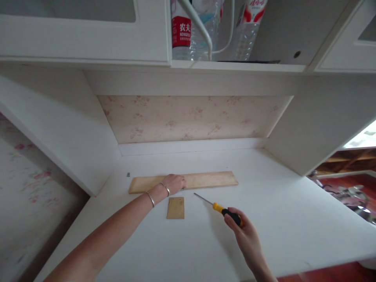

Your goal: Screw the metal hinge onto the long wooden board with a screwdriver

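Observation:
My right hand (245,237) is wrapped round the black and yellow handle of a screwdriver (219,207). Its thin metal shaft points up and left, and the tip is clear of the wood. With two silver bangles at the wrist, my left hand (174,183) rests on a long, pale wooden board (210,180). Its fingers are curled together at the board's near edge; a small dark bit shows beneath them, too hidden to name. A small square wooden piece (176,208) with tiny holes along its far edge lies just in front of the left hand.
The white desktop (211,246) carries a small metal piece (128,174) left of the board. White side panels (55,121) flank it. Overhead, a cabinet shelf (235,67) holds plastic bottles (181,31) and a white cable (202,29).

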Available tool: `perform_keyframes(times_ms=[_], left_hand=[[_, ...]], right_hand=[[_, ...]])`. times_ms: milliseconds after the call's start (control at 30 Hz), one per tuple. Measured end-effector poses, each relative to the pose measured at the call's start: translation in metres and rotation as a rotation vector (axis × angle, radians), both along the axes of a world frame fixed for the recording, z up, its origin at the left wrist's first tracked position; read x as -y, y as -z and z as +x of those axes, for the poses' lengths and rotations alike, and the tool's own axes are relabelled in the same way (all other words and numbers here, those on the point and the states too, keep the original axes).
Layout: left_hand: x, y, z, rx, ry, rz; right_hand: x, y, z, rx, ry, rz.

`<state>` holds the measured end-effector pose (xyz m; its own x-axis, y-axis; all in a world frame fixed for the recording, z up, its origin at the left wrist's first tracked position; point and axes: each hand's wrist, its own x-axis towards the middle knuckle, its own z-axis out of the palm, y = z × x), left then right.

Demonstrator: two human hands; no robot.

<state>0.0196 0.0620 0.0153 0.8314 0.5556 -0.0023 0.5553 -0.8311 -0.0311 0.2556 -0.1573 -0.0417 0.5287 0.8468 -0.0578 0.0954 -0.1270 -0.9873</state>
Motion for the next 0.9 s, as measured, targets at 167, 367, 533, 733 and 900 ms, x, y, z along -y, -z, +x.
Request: perform_keyframes(times_ms=[167, 367, 533, 733, 900], left_hand=[[0.008, -0.007, 0.009, 0.079, -0.171, -0.007], [0.009, -0.011, -0.005, 0.252, -0.294, -0.062], [0.005, -0.002, -0.033, 0.386, -0.364, -0.196], [0.001, 0.01, -0.046, 0.545, -0.464, -0.296], [-0.013, 0.011, -0.076, 0.606, -0.51, -0.233]], right_hand=[[0.006, 0.009, -0.006, 0.149, -0.126, -0.05], [0.008, 0.005, -0.012, 0.516, -0.264, -0.042], [0.0, 0.001, -0.02, 0.624, -0.32, -0.017], [-0.012, 0.001, -0.031, 0.712, -0.341, -0.004], [-0.015, 0.0, -0.033, 0.841, -0.331, -0.002]])
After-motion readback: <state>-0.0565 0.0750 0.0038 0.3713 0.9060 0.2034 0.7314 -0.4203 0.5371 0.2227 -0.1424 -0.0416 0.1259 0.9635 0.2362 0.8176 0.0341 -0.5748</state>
